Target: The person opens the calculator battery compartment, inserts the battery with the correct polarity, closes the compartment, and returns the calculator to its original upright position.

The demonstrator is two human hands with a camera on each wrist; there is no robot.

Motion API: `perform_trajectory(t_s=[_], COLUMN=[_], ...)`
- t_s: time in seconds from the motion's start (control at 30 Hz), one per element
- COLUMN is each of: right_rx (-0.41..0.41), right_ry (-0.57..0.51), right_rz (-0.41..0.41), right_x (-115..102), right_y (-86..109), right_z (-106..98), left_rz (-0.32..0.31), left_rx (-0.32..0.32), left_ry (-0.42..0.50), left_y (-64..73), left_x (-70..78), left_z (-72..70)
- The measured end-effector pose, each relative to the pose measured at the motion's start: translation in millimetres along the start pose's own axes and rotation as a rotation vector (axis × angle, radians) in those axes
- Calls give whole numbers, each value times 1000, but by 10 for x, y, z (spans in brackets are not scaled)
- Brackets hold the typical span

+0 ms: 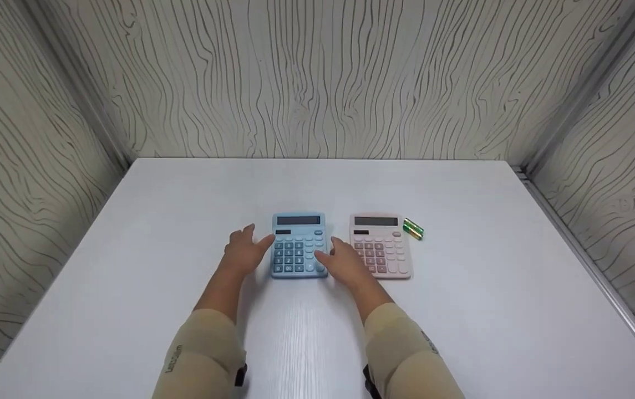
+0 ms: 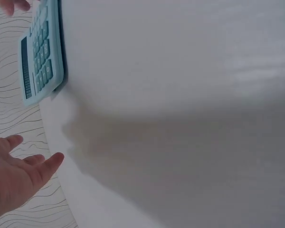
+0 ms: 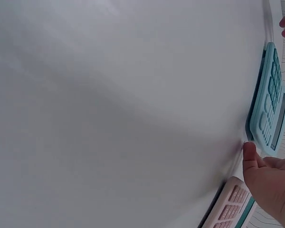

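Note:
A blue calculator (image 1: 298, 245) lies on the white table, its display at the far end. Left of it my left hand (image 1: 244, 250) hovers with fingers spread, apart from the calculator in the left wrist view. My right hand (image 1: 346, 260) is at the blue calculator's right side; in the right wrist view its thumb (image 3: 250, 154) comes right up to the near corner. Part of a pink calculator (image 1: 389, 252), which lies to the right, is hidden behind that hand. Neither hand holds anything.
Two green-and-gold batteries (image 1: 413, 229) lie side by side just right of the pink calculator's display. The white table (image 1: 489, 310) ends at a wood-grain patterned back wall (image 1: 306, 83), with similar panels on both sides.

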State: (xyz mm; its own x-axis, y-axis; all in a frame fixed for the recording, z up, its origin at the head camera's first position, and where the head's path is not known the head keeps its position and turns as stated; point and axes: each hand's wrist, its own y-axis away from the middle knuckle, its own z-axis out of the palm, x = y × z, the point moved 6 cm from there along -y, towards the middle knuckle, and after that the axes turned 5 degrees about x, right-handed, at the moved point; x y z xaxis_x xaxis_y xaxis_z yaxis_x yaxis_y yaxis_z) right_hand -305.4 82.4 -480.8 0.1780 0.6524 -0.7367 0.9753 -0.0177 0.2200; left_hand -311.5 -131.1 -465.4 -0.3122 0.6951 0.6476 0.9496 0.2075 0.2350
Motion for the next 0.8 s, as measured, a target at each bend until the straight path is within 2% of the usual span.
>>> perform_trajectory(t_s=[0.13,0.33,0.47,0.6,0.8], right_rx=[-13,-26,-25,-27,-73], right_ry=[-8,-62,-51,-36,-52], right_rz=[-11,50,51,43,47], right_x=[2,93,122,132,109], right_y=[-15,-37,-51,-77,-94], right_z=[53,82,74,70,90], left_rz=[-13,-25,-35,-47,-91], left_rx=[-14,-27,-32,-46,-77], left_ry=[27,57,75,98,171], left_y=[3,9,13,17,15], left_x=[-5,-13,-3,15,16], left_z=[78,175,231,274,295])
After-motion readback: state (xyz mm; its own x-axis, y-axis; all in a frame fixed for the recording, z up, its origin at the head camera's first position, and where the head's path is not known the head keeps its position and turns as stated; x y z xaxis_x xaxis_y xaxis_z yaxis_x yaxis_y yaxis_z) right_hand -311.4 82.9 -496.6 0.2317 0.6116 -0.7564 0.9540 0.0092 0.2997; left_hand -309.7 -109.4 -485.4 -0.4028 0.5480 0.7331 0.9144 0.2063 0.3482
